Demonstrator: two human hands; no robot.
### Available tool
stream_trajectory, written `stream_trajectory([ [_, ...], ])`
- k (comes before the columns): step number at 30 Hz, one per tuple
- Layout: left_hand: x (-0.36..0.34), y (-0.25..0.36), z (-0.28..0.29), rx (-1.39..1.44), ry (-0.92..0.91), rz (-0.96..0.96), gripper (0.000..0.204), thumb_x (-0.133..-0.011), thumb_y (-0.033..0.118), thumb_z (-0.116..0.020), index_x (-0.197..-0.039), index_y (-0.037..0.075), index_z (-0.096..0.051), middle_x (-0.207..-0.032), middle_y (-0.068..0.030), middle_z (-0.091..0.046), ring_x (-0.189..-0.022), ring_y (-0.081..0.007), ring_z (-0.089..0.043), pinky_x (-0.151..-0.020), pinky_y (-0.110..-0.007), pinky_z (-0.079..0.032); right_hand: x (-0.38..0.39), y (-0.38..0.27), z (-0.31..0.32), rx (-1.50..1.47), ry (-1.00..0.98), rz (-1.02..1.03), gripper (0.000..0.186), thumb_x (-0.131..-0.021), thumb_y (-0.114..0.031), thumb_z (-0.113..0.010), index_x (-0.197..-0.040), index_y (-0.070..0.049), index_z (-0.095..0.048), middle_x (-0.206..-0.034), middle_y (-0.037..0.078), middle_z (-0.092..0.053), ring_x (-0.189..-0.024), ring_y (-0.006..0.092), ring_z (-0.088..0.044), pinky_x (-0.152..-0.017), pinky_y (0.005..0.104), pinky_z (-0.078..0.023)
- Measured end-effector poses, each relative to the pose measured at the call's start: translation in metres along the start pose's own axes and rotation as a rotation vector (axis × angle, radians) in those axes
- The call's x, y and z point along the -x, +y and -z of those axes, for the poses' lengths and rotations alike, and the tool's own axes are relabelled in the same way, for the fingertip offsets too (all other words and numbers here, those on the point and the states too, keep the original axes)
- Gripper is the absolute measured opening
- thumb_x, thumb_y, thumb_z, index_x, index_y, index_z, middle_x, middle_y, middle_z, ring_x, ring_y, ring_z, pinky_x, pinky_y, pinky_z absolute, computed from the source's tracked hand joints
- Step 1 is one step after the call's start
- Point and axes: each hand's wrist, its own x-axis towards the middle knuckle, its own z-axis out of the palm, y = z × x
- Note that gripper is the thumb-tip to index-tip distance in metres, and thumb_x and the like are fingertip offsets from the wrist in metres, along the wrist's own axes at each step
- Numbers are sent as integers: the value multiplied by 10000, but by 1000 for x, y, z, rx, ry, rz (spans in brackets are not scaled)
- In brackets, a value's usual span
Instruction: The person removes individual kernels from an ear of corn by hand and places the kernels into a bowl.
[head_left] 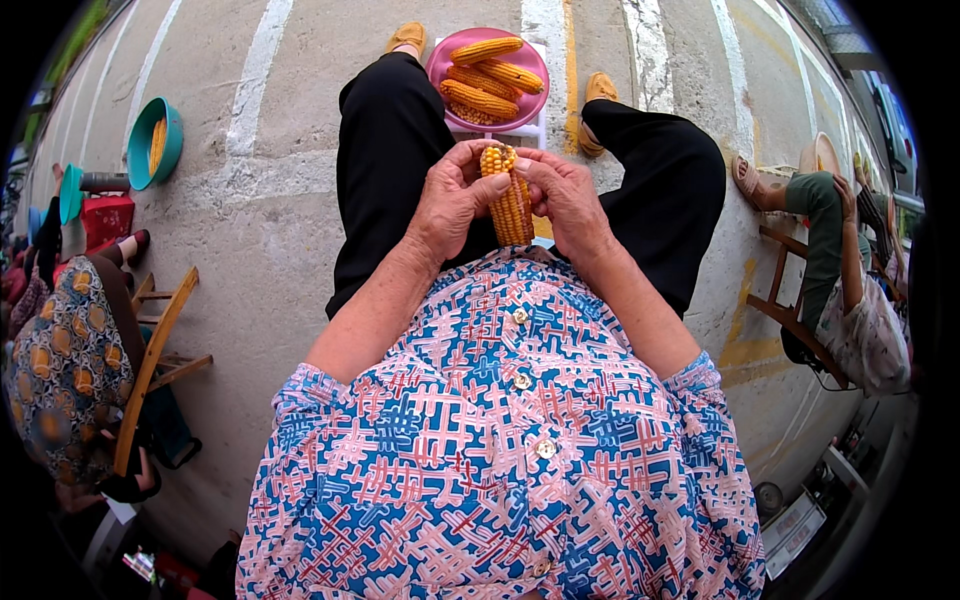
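Left hand (455, 208) and right hand (572, 203): together, clamped on one corn ear (513, 215), on the wearer's side of the pink basin (527, 112). Ear: probably light, stiff, dry, not slippery; kernels may snap loose; best held round its middle. More ears (480, 97): inside the pink basin. Teal tub (174, 140): well left of it.

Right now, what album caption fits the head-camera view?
Left fingers and right fingers hold a corn cob near a pink basin of cobs.
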Motion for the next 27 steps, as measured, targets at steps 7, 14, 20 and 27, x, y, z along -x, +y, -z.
stream_trajectory([
  [7, 0, -1, 0, -35, -1, 30, 358, -876, 43, -629, -1206, 25, -491, -1070, -79, -609, -950, -138, -631, -809, -275, -557, 0, -1, -2, 31, 1, 55, 261, -857, -130, -573, -1058, 8, -665, -819, 3, -632, -631, 25, -496, -545, 165, -392],
  [14, 1, -3, 0, -24, -13, 34, 359, -873, 54, -638, -1202, 27, -497, -1057, -78, -621, -927, -132, -640, -779, -275, -565, 1, 0, 1, -3, -8, 52, 264, -853, -90, -558, -1060, 42, -656, -820, 22, -627, -629, 40, -519, -561, 175, -425],
  [20, 1, -3, 1, -26, -8, 56, 374, -870, 65, -646, -1212, 27, -499, -1060, -79, -625, -931, -136, -640, -769, -278, -570, 3, 2, -2, -28, 8, 82, 295, -855, -100, -571, -1099, 47, -646, -805, 19, -619, -639, 46, -530, -569, 177, -437],
  [27, 3, -4, 1, -15, -15, 53, 372, -874, 56, -639, -1218, 25, -501, -1061, -81, -627, -925, -142, -645, -776, -286, -571, 5, 4, 0, -2, -14, 96, 282, -881, -139, -606, -1090, 44, -654, -823, 26, -618, -670, 51, -529, -592, 179, -427],
])
